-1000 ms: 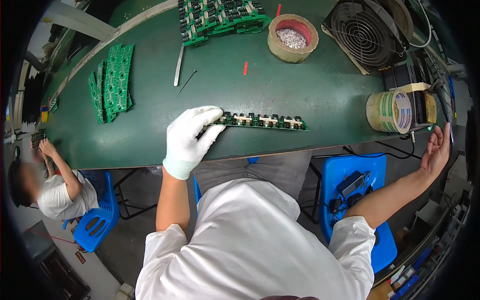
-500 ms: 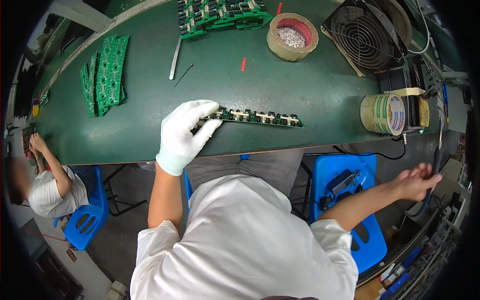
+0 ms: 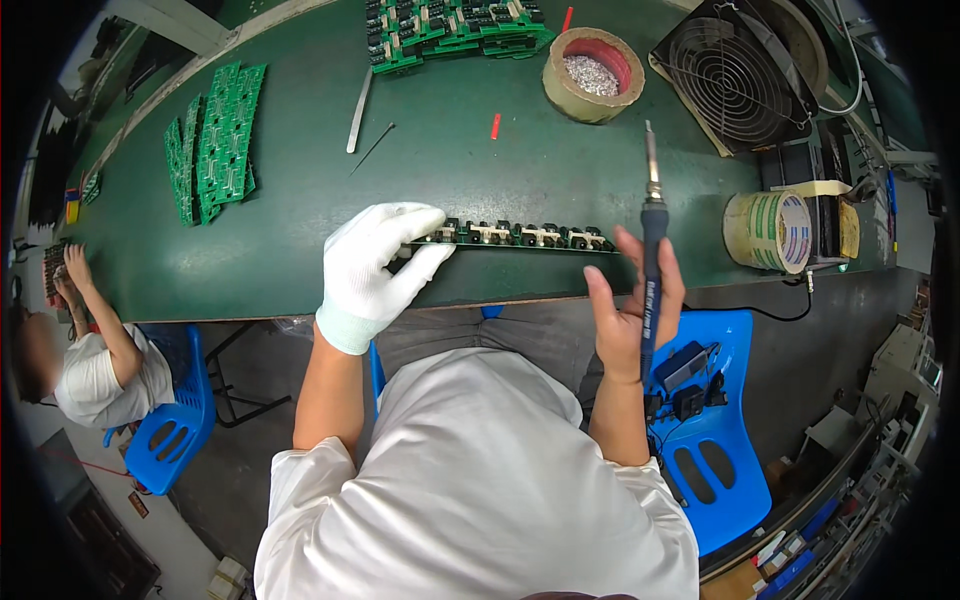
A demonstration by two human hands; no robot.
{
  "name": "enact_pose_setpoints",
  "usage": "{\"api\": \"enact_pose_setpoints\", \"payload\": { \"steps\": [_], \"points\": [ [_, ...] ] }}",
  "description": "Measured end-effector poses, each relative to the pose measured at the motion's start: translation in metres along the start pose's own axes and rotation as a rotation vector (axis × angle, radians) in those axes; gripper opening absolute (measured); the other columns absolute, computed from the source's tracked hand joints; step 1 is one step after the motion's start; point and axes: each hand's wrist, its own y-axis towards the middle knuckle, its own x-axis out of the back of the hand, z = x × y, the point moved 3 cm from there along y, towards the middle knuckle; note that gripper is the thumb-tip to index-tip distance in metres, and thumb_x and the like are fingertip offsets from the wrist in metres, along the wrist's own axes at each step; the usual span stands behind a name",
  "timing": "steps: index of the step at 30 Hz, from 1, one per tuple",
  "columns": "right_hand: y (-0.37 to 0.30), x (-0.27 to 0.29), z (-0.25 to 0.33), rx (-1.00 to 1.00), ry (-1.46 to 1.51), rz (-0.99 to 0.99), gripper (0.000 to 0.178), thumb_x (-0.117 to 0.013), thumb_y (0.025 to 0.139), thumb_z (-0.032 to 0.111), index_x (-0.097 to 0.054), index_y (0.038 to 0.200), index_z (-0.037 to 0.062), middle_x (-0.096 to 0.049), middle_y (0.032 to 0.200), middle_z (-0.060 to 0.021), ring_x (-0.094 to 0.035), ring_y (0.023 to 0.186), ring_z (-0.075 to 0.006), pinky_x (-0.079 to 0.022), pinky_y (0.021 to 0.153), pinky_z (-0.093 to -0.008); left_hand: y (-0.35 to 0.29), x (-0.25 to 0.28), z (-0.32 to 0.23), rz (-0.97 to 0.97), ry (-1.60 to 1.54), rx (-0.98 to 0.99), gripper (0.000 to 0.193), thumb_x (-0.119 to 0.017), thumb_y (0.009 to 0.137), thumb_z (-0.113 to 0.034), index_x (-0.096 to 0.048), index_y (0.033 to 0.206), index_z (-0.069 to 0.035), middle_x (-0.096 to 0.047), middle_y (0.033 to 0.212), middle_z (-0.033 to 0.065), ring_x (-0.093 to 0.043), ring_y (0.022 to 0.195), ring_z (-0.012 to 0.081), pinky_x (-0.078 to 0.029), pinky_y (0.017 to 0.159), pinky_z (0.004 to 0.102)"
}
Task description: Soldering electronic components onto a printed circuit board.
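My left hand [image 3: 375,265], in a white glove, pinches the left end of a narrow green circuit board [image 3: 530,246]. The board stands out to the right near the table's front edge, with a row of black and white components along its upper side. My bare right hand [image 3: 640,310] is at the board's right end. A dark blue soldering iron [image 3: 652,245] lies across its fingers, metal tip pointing to the far side. My right thumb and forefinger are spread apart near the board's end; how the other fingers grip the iron is partly hidden.
Green boards [image 3: 225,135] lie left; populated boards [image 3: 450,30] are stacked at the far side. Metal tweezers [image 3: 360,112], a tape roll [image 3: 592,78] holding silvery bits, a fan [image 3: 725,75] and another tape roll [image 3: 765,232] stand around. A co-worker [image 3: 110,370] sits left.
My right hand has come in from the far right to the board's right end, now with the soldering iron. The left hand still holds the board in nearly the same place.
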Motion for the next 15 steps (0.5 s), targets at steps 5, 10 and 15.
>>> {"api": "enact_pose_setpoints", "payload": {
  "steps": [5,10,15],
  "points": [
    [-0.002,-0.007,-0.002,-0.046,-0.088,-0.006,0.067,-0.068,0.082,-0.012,-0.041,0.142,0.0045,-0.066,0.117,-0.0192,-0.067,0.106,-0.03,-0.052,0.096,-0.039,0.0,0.006,-0.013,-0.025,0.052,-0.072,0.026,-0.08,0.07,-0.005,-0.073,0.095,-0.005,-0.072,0.092,0.0051,-0.059,0.067,0.016,-0.047,0.061,0.0267],
    [0.002,-0.007,-0.001,-0.024,-0.104,0.007,0.065,-0.068,0.085,-0.01,-0.041,0.142,0.0049,-0.066,0.117,-0.0181,-0.067,0.106,-0.0289,-0.052,0.097,-0.0379,0.002,0.01,-0.024,-0.031,0.048,-0.142,0.024,-0.08,0.069,-0.007,-0.073,0.092,-0.007,-0.072,0.092,0.0039,-0.059,0.066,0.0162,-0.047,0.06,0.027],
    [0.004,-0.008,-0.004,0.01,-0.115,-0.093,0.06,-0.073,0.08,-0.007,-0.049,0.135,0.0019,-0.073,0.107,-0.0148,-0.071,0.095,-0.0262,-0.055,0.084,-0.033,0.004,0.013,-0.033,-0.009,0.054,-0.167,0.03,-0.081,0.062,-0.001,-0.073,0.09,-0.002,-0.072,0.087,0.0086,-0.06,0.066,0.0174,-0.048,0.06,0.0264]
  ]
}}
